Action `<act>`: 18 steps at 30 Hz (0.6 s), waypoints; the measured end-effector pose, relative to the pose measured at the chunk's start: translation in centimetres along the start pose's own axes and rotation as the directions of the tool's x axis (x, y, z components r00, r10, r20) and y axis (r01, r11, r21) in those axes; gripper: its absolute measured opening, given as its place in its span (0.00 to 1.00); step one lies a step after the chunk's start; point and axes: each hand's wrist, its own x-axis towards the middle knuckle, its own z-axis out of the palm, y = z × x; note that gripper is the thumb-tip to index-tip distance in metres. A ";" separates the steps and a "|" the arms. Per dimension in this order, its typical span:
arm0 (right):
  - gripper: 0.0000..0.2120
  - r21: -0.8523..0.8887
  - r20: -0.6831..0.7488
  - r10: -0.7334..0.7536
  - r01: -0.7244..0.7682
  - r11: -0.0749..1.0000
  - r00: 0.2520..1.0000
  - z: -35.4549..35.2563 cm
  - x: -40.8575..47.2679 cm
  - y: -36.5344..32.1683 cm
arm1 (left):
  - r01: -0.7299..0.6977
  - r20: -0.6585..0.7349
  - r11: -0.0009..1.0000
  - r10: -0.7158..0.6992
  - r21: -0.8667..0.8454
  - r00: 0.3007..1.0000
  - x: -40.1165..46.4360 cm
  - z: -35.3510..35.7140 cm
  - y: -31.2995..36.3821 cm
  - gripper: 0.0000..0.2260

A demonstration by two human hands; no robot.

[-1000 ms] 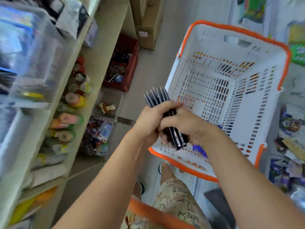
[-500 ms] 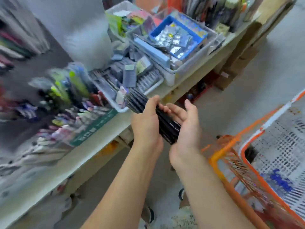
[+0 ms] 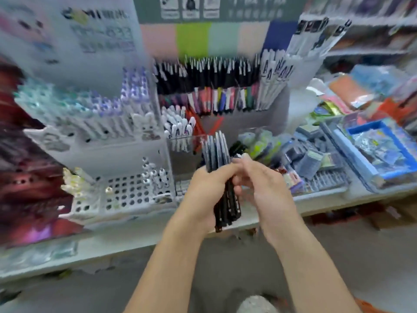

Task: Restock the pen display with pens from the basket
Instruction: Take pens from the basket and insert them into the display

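Observation:
A bundle of several black pens [image 3: 222,177] stands nearly upright in front of me, tips up. My left hand [image 3: 207,190] grips the bundle around its middle. My right hand [image 3: 261,188] is on the bundle's right side, with its fingertips touching the pens near the top of my left hand. Behind the hands is the tiered pen display [image 3: 209,86], with rows of black, coloured and white pens standing in it. The basket is out of view. The whole frame is blurred by motion.
A white perforated pen holder [image 3: 126,195] with a few pens sits on the shelf to the left. Trays of erasers and small stationery [image 3: 316,163] and a blue tray [image 3: 381,150] fill the shelf to the right. The shelf edge [image 3: 135,238] runs below the hands.
My view has swung from the orange-rimmed basket to the pen display. Both hands have carried the bundle of black pens up in front of the display, and it now stands more upright.

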 end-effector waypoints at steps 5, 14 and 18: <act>0.14 -0.042 0.207 0.071 -0.063 0.997 0.976 0.6 2.8 -2.3 | 0.067 0.120 0.997 -0.069 0.022 0.990 -0.1 -1.5 2.2 0.03; 0.15 -0.093 0.182 -0.031 0.048 0.995 0.983 -0.1 8.7 -5.5 | 0.028 0.022 1.000 -0.027 -0.015 0.999 4.1 1.0 3.8 0.05; 0.13 0.088 0.133 -0.061 0.049 0.995 0.989 -1.4 11.8 -6.5 | -0.096 -0.177 0.995 0.091 -0.019 0.980 6.5 3.9 4.6 0.06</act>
